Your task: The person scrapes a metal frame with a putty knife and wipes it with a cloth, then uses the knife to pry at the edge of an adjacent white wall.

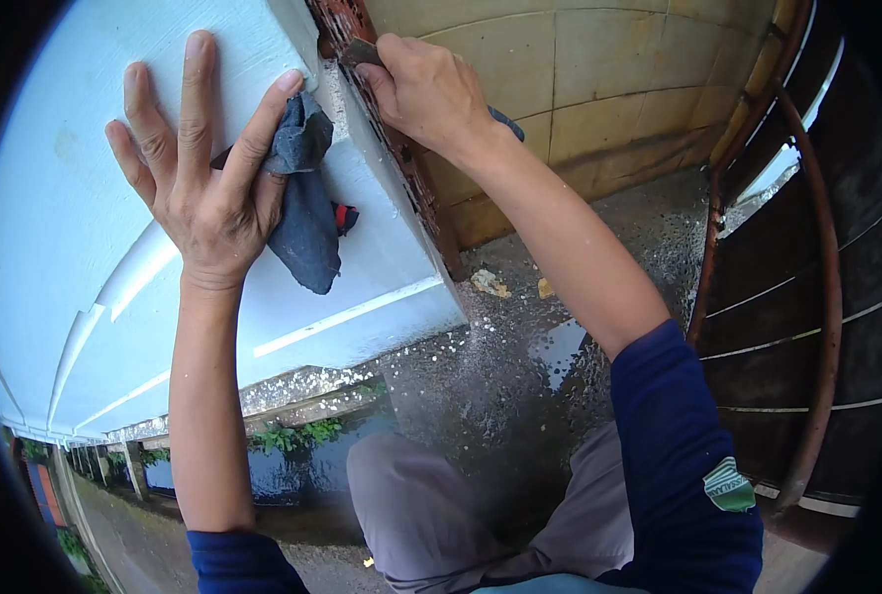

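Speckled wet concrete floor [500, 376] lies below a white painted wall block [85, 198]. Left hand [203, 188] presses flat, fingers spread, pinning a dark blue cloth [307, 218]; right hand [426, 94] grips a flat metal scraper [360, 51], seemingly mid-scrape on the rust-red edge [401, 158], calling for steady strokes.

We see both of our arms bare from the wrists up past the elbows, with dark navy blue sleeves pushed high. The left sleeve [238, 562] shows only as a bunched cuff at the lower edge of the view. The right sleeve [684, 465] is fuller and smooth, and it carries a small green patch [729, 485] with pale lettering too small to read. Our left hand [203, 168] and right hand [426, 89] wear no gloves, rings or watch. Below, we wear light grey trousers [431, 510], creased at the knee.
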A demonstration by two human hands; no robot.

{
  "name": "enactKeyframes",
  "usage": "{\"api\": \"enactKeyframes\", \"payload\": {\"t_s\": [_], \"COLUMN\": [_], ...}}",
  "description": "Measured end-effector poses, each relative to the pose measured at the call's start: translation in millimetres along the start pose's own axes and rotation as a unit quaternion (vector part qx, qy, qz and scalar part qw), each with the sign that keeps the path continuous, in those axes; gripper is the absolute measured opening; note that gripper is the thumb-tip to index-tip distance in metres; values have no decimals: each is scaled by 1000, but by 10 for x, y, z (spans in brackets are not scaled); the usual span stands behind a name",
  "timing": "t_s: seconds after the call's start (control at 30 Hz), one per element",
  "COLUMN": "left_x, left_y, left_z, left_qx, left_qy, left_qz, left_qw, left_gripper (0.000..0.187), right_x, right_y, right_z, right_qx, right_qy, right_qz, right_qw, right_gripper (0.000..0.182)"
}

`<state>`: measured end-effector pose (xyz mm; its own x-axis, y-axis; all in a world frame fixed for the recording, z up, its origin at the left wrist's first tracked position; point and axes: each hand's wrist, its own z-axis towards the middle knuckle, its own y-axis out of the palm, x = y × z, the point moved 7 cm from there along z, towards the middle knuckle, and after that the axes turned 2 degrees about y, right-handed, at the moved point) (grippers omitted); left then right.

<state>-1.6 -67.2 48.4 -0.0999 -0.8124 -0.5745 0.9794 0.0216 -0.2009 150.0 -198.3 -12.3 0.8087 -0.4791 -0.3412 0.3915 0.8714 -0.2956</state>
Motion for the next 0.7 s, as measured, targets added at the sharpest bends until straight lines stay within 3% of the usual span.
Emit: {"api": "enactKeyframes", "payload": {"t_s": [0.23, 0.33, 0.53, 0.63, 0.7], "left_x": [1, -4, -14, -31, -19], "left_y": [-3, -8, 9, 23, 11], "left_z": [17, 16, -6, -16, -10], "left_qx": [-2, -3, -43, -60, -51], "left_qy": [-10, -11, -29, -34, -30], "left_qz": [-6, -9, 15, 35, 20], "left_qw": [1000, 1000, 999, 997, 998], "left_gripper": [32, 33, 34, 35, 34], "right_x": [24, -109, -77, -155, -238], "right_y": [16, -154, 57, -84, -121], "right_z": [-79, 233, -81, 97, 200], "right_qx": [-129, -52, -251, -147, -145], "right_qy": [-12, -23, 57, 75, 58], "right_qz": [-81, -58, -125, -92, -100], "right_qw": [988, 997, 958, 982, 983], "right_gripper": [24, 22, 21, 20, 20]}}
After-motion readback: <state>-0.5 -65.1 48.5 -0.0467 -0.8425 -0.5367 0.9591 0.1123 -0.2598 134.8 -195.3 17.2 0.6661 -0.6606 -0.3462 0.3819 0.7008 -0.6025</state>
